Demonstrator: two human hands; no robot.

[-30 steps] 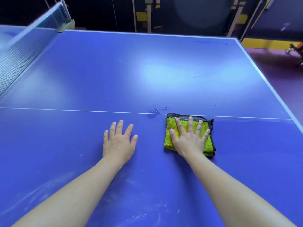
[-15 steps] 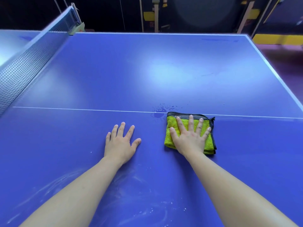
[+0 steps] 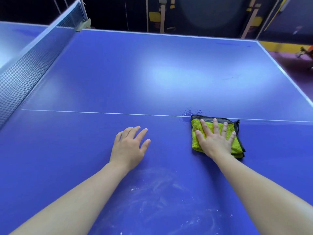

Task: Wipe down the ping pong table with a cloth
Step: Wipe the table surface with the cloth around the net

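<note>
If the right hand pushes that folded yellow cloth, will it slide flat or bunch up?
Probably slides flat: the right hand presses flat over most of the cloth. Soft and folded, it would likely flop open if lifted. Droplets beside it may add drag.

No legible text or labels anywhere.

Folded yellow-green cloth [image 3: 196,128], dark-edged, lying flat beneath my right hand [image 3: 215,143], on the glossy blue ping pong table [image 3: 135,82]
</note>
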